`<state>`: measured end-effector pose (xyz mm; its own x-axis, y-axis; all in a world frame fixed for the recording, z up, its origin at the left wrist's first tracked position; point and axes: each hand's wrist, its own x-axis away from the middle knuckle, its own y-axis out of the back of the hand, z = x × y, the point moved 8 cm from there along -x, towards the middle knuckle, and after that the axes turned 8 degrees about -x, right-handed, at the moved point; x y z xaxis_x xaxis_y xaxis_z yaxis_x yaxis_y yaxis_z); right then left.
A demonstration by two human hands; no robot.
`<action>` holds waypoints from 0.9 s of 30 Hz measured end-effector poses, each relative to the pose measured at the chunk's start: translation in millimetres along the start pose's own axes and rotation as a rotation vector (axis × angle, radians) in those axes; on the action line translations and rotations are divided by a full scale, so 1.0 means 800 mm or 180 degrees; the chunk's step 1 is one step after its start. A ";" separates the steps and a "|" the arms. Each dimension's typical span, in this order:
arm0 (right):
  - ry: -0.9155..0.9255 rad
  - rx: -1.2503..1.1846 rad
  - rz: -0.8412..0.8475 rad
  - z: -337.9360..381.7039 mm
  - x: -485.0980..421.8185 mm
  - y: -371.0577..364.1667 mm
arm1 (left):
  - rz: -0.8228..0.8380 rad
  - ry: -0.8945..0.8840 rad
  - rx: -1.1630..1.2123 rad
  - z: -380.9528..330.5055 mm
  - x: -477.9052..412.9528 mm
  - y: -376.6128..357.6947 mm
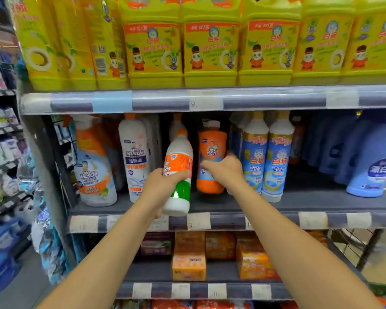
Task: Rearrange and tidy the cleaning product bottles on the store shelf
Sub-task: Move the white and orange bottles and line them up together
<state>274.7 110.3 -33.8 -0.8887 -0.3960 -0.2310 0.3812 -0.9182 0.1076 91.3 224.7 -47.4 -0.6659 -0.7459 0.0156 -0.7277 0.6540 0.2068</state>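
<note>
My left hand [159, 186] grips a white bottle with an orange and green label [179, 175], held tilted just in front of the middle shelf [299, 202]. My right hand [224, 172] is wrapped around an orange bottle with a white cap [211, 150] that stands on that shelf. Left of them stand a tall white Mr Muscle bottle [134, 157] and a spray bottle [93, 166]. Two blue-labelled white bottles [266, 157] stand just right of my right hand.
Large yellow detergent jugs [210, 45] fill the top shelf. Blue bleach jugs [368, 166] sit at the right of the middle shelf. Orange boxes [188, 259] lie on the lower shelf. Another aisle of goods runs along the left.
</note>
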 end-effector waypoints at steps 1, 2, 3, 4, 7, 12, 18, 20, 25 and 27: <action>0.0030 0.0070 -0.0050 -0.002 -0.009 -0.004 | -0.0025 -0.0016 0.0041 -0.002 -0.009 0.000; 0.0036 0.0119 -0.0079 -0.004 -0.017 -0.008 | -0.0058 -0.0026 0.0111 -0.003 -0.017 -0.001; 0.0032 0.0158 -0.0095 -0.006 -0.024 -0.012 | -0.0097 -0.0035 0.0179 -0.004 -0.026 -0.001; 0.0041 0.0206 -0.0112 -0.007 -0.030 -0.015 | -0.0140 -0.0055 0.0210 -0.005 -0.034 -0.002; 0.0082 0.0282 -0.0182 -0.013 -0.045 -0.021 | -0.0314 -0.0175 0.0081 -0.007 -0.057 -0.001; 0.0041 0.0232 -0.0034 -0.028 -0.063 -0.027 | -0.0485 -0.0253 -0.0176 -0.002 -0.087 0.000; 0.0137 0.0091 0.0110 -0.035 -0.073 -0.035 | -0.0621 -0.0248 -0.0070 0.006 -0.114 -0.002; 0.0151 0.0067 0.0180 -0.038 -0.075 -0.038 | -0.0645 -0.0278 -0.0013 0.008 -0.121 -0.003; 0.0160 0.0037 0.0284 -0.043 -0.078 -0.044 | -0.0603 -0.0308 -0.0047 0.008 -0.139 -0.013; 0.0152 0.0026 0.0298 -0.043 -0.079 -0.043 | -0.0647 -0.0293 -0.0111 0.008 -0.144 -0.016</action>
<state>326.6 166.6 -56.0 -0.8362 -0.4801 -0.2653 0.4596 -0.8772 0.1387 176.7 303.0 -58.4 -0.5195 -0.8461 -0.1189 -0.8434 0.4855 0.2302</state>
